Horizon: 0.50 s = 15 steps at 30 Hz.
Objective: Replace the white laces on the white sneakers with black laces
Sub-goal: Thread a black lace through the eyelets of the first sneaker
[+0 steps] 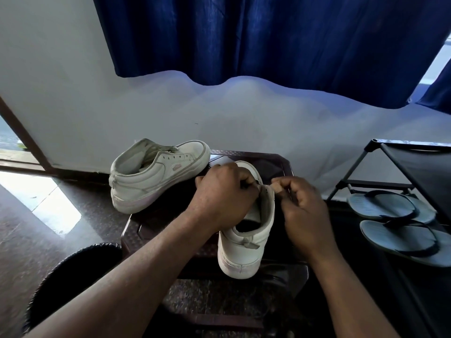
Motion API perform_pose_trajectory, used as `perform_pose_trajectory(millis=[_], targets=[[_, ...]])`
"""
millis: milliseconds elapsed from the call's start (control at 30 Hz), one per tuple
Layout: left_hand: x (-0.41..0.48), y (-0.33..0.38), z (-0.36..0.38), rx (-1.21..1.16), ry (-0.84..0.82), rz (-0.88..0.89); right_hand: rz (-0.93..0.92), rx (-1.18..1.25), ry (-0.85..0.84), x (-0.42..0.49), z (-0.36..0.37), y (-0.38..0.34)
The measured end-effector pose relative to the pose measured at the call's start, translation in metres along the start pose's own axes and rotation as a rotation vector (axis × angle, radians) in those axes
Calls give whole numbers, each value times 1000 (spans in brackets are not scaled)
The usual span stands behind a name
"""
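While the dark tabletop (pixel 278 162) carries both shoes, the far sneaker (pixel 156 172) sits at its back left with bare eyelets, and the near sneaker (pixel 244 250) stands mid-table, heel toward the person. Its upper looks light and soft enough to fold, so the eyelet flaps seem the place to hold. The left hand (pixel 224 191) has its grip clamped over one flap, while the right hand (pixel 302 206) pinches at the other, on flap or lace I cannot tell.

Place: a home, near a doorway (pixel 22 135).
Top: a blue curtain (pixel 268 37) is hanging over a white wall (pixel 61 69).
Right edge: flip-flops (pixel 390 206) are lying in a shoe rack (pixel 415 162).
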<state>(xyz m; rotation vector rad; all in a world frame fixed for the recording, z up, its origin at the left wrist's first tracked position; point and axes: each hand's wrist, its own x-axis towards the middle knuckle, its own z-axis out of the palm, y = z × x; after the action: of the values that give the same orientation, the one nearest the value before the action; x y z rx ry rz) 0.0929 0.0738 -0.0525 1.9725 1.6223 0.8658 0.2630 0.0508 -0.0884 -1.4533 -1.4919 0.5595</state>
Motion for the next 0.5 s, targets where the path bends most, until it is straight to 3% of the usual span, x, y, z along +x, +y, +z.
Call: perform_pose_trajectory(millis=[267,400,500], targets=[[-3,-1,-1,-9,-18,-14,111,91,-76,5,12,0],[-2,0,0,23,-35,-18,93,-315,3,14,-1,13],[-2,-1,-1,9,-37,-16,214,-575,21,18,-17,24]])
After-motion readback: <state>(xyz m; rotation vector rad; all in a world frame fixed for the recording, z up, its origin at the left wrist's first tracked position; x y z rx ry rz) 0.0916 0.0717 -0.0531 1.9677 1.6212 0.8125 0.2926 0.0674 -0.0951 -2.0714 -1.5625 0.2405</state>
